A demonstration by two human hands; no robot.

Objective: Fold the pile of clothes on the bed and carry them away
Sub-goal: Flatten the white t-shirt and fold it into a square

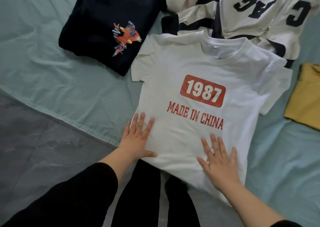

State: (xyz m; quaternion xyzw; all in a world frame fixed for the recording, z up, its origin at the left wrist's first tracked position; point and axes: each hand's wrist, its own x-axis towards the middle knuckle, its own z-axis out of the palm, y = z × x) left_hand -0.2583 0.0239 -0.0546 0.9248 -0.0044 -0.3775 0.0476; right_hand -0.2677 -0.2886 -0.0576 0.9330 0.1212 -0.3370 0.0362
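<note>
A white T-shirt [173, 81] with a red "1987 MADE IN CHINA" print lies spread face up on the bed, its hem hanging over the near edge. My left hand [138, 138] lies flat with straight fingers on the shirt's lower left side. My right hand [220, 162] presses flat on the lower right part, fingers spread. A folded dark navy garment [97, 18] with a red graphic lies at the upper left. A white jacket [259, 15] with dark letters and trim lies crumpled at the top right. A yellow garment [306, 96] sits at the right edge.
The pale green bedsheet [52, 74] covers the bed, and its edge runs diagonally at the lower left above the grey floor [34, 148]. My legs in dark trousers [138, 200] stand against the bed's near edge.
</note>
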